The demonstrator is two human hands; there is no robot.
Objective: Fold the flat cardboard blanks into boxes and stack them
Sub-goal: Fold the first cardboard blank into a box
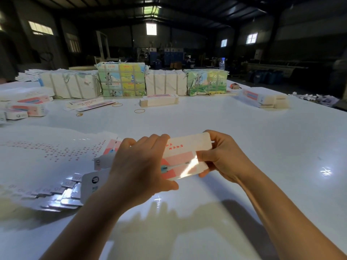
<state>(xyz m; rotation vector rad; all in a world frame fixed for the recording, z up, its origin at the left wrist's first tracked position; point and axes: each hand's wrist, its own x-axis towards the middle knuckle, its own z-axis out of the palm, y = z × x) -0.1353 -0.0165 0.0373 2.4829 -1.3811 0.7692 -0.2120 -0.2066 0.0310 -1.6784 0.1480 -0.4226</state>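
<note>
Both hands raised above the white table (234, 128), near its front edge, sharing one pink-and-white cardboard blank (185, 156). Left hand (140, 166) curled round the blank's left part, fingers over the top edge, thumb beneath the lower edge. Right hand (221, 156) pinching the blank's right end, thumb on the printed face, other fingers behind. Blank held clear of the table, printed face toward the camera, red characters near the top, glare across the lower right. Fanned spread of flat blanks (56, 166) lying on the table just left of the hands, partly under the left forearm. Folded boxes (28, 107) grouped at the far left; two more folded boxes (262, 99) at the far right. Small stack of blanks (158, 101) mid-table, rubber bands (139, 110) loose beside it. Strapped bundles (120, 79) ranged along the far edge. Water bottle (222, 63) behind them.
</note>
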